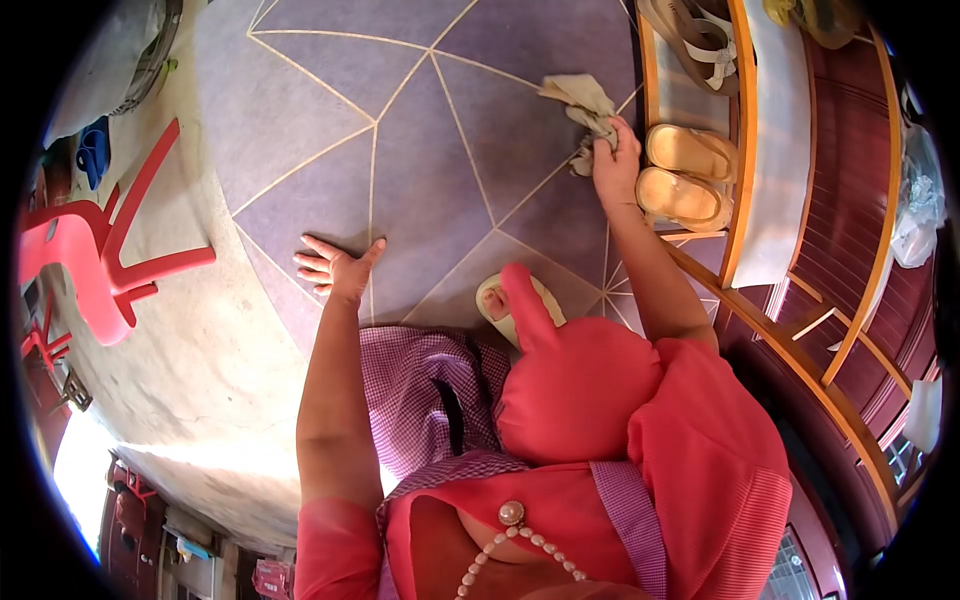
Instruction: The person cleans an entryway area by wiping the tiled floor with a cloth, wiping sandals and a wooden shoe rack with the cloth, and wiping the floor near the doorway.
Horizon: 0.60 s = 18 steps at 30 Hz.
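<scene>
My right hand point(618, 165) is closed around a crumpled beige-grey cloth point(590, 100), which lies against the patterned rug beside the shoe rack. Part of the cloth is bunched under the fingers and part spreads out toward the far side. My left hand point(338, 270) rests palm down on the grey-purple rug point(420, 180) with pale gold lines, its fingers spread and holding nothing. Between the two hands, nearer my body, a slipper point(498, 300) shows on my foot.
A wooden shoe rack point(742, 150) stands close on the right, with tan slippers point(685, 195) and sandals point(700, 45) on it. At the left, a red plastic chair point(95, 250) sits on the concrete floor point(190, 330). Blue footwear point(93, 152) lies behind the chair.
</scene>
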Each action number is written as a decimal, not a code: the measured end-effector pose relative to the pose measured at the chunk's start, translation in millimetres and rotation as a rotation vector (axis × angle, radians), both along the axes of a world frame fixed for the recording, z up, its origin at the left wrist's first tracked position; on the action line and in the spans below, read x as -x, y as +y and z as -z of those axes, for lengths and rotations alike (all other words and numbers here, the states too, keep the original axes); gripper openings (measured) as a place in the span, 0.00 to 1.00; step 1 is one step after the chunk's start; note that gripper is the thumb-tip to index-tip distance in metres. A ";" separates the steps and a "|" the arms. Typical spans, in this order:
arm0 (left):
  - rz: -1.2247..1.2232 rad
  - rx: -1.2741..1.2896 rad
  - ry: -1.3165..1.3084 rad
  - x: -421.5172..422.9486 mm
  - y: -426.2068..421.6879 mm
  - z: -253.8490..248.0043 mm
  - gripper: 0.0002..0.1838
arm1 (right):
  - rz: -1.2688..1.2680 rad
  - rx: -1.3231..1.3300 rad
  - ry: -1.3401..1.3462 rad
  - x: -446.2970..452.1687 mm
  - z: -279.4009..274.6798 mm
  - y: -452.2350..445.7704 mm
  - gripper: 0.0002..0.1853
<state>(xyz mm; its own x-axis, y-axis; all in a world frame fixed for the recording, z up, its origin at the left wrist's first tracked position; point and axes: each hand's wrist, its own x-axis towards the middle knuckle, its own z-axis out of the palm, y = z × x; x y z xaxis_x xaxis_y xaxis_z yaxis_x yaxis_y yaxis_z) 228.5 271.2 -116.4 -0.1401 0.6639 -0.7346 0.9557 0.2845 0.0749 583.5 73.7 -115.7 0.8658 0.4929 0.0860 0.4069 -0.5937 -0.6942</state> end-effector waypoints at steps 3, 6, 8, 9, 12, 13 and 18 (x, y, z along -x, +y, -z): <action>0.001 0.002 0.002 -0.8 -1.5 2.4 0.77 | -0.207 0.315 -0.243 7.1 12.6 -29.2 0.22; 0.002 -0.016 0.012 2.2 -1.5 7.7 0.77 | -0.288 0.461 -0.225 54.3 -6.4 -46.2 0.25; 0.007 -0.018 0.012 3.9 -0.3 8.1 0.77 | -0.320 0.466 -0.208 88.9 -3.8 -84.6 0.28; 0.001 -0.016 0.010 3.5 -1.2 9.2 0.77 | -0.313 0.459 -0.206 100.3 -4.7 -100.5 0.29; -0.014 -0.018 -0.008 2.9 -2.7 6.9 0.77 | -0.225 0.506 -0.174 106.0 -3.3 -103.6 0.30; -0.016 -0.022 -0.014 2.7 -2.4 7.1 0.77 | -0.184 0.498 -0.188 101.5 -1.4 -91.8 0.30; 0.002 -0.037 -0.010 4.6 -3.7 10.2 0.76 | 0.042 0.366 -0.352 7.4 37.9 14.5 0.30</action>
<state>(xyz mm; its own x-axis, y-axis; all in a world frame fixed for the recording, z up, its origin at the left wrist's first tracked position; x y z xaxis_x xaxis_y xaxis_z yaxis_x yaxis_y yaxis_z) 223.8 267.5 -126.6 -0.1317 0.6907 -0.7111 0.9553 0.2799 0.0950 576.0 88.1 -153.6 0.8352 0.5107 0.2043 0.5493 -0.7934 -0.2623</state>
